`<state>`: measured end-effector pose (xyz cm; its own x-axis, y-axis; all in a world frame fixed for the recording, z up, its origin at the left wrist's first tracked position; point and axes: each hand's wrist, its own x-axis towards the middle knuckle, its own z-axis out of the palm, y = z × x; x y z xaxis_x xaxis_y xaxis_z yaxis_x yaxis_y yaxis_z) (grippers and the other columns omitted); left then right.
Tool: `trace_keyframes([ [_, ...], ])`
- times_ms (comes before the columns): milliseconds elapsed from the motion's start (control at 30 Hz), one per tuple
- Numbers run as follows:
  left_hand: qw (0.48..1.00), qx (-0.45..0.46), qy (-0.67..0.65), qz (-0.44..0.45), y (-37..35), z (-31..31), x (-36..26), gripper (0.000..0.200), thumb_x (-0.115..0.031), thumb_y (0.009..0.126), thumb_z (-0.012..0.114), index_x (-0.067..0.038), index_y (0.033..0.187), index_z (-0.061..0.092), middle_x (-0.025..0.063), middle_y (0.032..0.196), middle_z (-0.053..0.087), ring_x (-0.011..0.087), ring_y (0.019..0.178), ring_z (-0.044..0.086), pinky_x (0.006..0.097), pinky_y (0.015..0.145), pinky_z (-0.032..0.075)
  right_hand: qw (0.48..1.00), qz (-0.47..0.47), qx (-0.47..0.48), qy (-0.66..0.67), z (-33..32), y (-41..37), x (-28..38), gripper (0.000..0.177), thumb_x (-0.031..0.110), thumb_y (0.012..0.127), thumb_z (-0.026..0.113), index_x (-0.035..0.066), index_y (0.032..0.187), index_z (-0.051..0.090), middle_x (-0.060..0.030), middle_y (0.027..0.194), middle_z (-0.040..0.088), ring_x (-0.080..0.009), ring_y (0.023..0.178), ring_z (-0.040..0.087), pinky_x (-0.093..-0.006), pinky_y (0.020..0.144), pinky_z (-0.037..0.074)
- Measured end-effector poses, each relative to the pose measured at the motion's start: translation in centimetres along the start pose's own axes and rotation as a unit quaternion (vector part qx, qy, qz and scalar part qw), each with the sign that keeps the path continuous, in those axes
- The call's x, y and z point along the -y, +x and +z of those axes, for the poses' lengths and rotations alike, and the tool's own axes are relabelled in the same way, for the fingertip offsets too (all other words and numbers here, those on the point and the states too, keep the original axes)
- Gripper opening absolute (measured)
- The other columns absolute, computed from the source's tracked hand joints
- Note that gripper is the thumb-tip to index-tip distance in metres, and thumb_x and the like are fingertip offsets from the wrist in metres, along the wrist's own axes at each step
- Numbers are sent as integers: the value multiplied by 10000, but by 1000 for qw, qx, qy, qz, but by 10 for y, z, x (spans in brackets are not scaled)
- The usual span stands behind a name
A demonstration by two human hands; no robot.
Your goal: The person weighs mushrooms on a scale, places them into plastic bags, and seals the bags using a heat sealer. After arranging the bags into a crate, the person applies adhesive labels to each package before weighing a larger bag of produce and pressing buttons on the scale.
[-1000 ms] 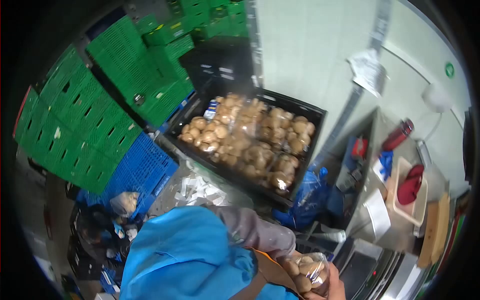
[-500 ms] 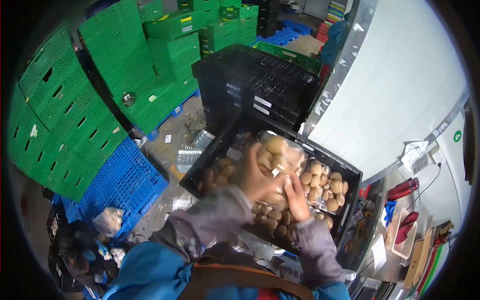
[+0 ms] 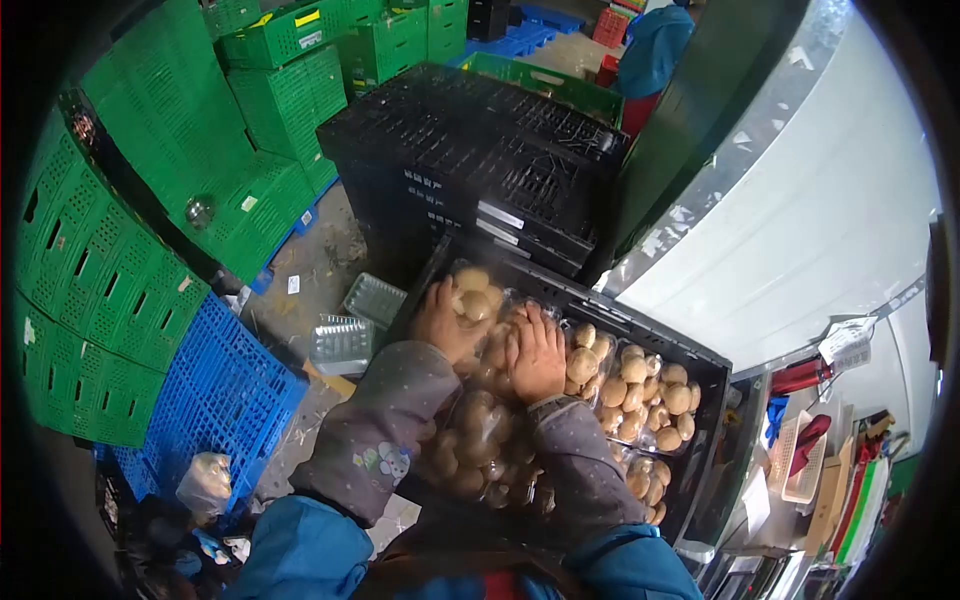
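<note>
Clear plastic packs of brown mushrooms lie side by side in a black crate point(image 3: 712, 400). At the crate's far left corner, my left hand point(image 3: 447, 325) curls round the side of one mushroom pack point(image 3: 477, 297). My right hand point(image 3: 537, 352) lies palm down on the packs beside it, fingers stretched toward the far wall, so what is under the palm is hidden. Right of that hand sit more packs point(image 3: 632, 392), with mushrooms showing through the film. Nearer packs point(image 3: 482, 440) are in shadow between my forearms.
Black crates point(image 3: 470, 150) are stacked just beyond. Green crates point(image 3: 110, 270) and a blue pallet point(image 3: 225, 385) stand at left. Clear empty trays point(image 3: 342, 343) lie on the floor. A white panel point(image 3: 770, 230) rises at right, near a cluttered shelf with a basket point(image 3: 797, 455). Another person point(image 3: 655, 55) is behind.
Both hands have moved from a blurred pack above the crate's middle to the far left corner, where a pack now sits low among the others. The view has shifted too.
</note>
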<state>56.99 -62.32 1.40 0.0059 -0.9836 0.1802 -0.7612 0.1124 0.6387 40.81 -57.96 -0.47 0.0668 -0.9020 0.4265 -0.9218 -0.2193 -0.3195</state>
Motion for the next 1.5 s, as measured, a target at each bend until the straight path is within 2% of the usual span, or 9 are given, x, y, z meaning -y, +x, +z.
trace_keyframes([
  [233, 966, 23, -25, 256, 11, 15, 27, 526, -193, 796, 586, -38, 1278, 447, 132, 1367, 406, 296, 1283, 359, 484, 1069, 219, 1000, 8, 6, 1, 3, -4, -1, 374, 233, 851, 503, 70, 1187, 499, -144, 1340, 423, -328, 1212, 398, -451, 1025, 290],
  [467, 910, 47, -212, 352, 46, 45, 46, 288, -231, 831, 472, -49, 1020, 591, 154, 957, 556, 333, 915, 548, 427, 815, 434, 991, 6, -18, 130, -1, 1, -2, 451, 267, 801, 589, 24, 1173, 510, -185, 1266, 455, -357, 1152, 420, -455, 988, 325],
  [633, 968, -37, 46, 243, 4, 15, 5, 445, -98, 792, 600, -42, 1218, 486, 199, 1234, 460, 333, 1178, 415, 427, 989, 339, 959, 8, -62, 277, -139, -93, 52, 418, 149, 799, 598, 20, 1174, 466, -202, 1259, 439, -376, 1156, 431, -450, 966, 358],
  [700, 950, 82, -262, 150, -53, 1, -68, 315, -149, 886, 568, 7, 1152, 501, 122, 1091, 569, 210, 999, 555, 321, 869, 443, 951, 50, -30, 302, -188, -159, 51, 360, 113, 795, 615, 50, 1129, 495, -167, 1169, 489, -355, 1037, 507, -411, 885, 424],
  [833, 487, 693, -530, 45, -240, -4, -238, 261, -196, 909, 560, 17, 1058, 556, 111, 1032, 622, 189, 1004, 584, 302, 877, 448, 837, 452, -140, 273, -252, -346, 30, 132, 39, 842, 573, 18, 964, 620, -135, 842, 632, -224, 741, 630, -310, 670, 491],
  [900, 448, 778, -437, 55, -318, 36, -271, 256, -126, 883, 608, -3, 1100, 549, 81, 1044, 612, 134, 1004, 567, 262, 870, 445, 814, 509, -172, 222, -268, -419, 26, 135, 51, 848, 587, 13, 976, 608, -101, 769, 627, -124, 645, 567, -262, 591, 461],
  [1167, 719, 628, -155, 256, -505, 280, -324, 828, -546, 647, 739, 16, 1196, 477, 219, 1186, 543, 313, 1107, 532, 355, 945, 399, 674, 629, -174, 347, -348, -555, 16, 118, 27, 880, 553, 5, 983, 606, -45, 823, 653, -58, 701, 581, -204, 622, 472],
  [1367, 537, 760, -330, 161, -512, 308, -330, 329, -382, 720, 739, -77, 842, 706, 94, 766, 686, 166, 688, 653, 301, 654, 488, 643, 648, -175, 368, -374, -614, 2, 105, -8, 862, 549, -13, 954, 599, -82, 861, 625, -103, 718, 592, -214, 614, 469],
  [1500, 684, 677, -197, 188, -533, 294, -335, 255, -313, 740, 691, -80, 843, 715, 109, 726, 676, 225, 651, 647, 350, 617, 485, 696, 624, -151, 321, -377, -638, -31, 131, -23, 847, 571, 10, 973, 578, -70, 791, 618, -122, 678, 595, -238, 588, 486],
])
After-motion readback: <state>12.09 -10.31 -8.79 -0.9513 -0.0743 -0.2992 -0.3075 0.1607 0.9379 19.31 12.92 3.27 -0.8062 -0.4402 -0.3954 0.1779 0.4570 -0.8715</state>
